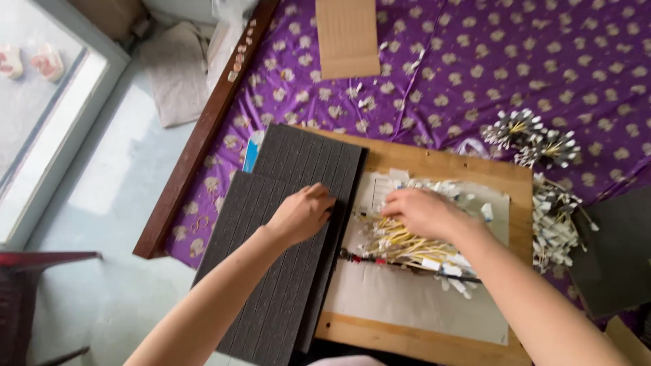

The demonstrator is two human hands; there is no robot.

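Now 2 hands: left hand (pixel 302 213) flat on 2 grey foam sheets (pixel 285 224); right hand (pixel 420 211) gripping yellow sticks (pixel 400 245).

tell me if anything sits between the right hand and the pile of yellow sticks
Nothing visible does: the right hand already rests on the pile of yellow sticks. The left hand lies apart on the dark grooved foam sheets.
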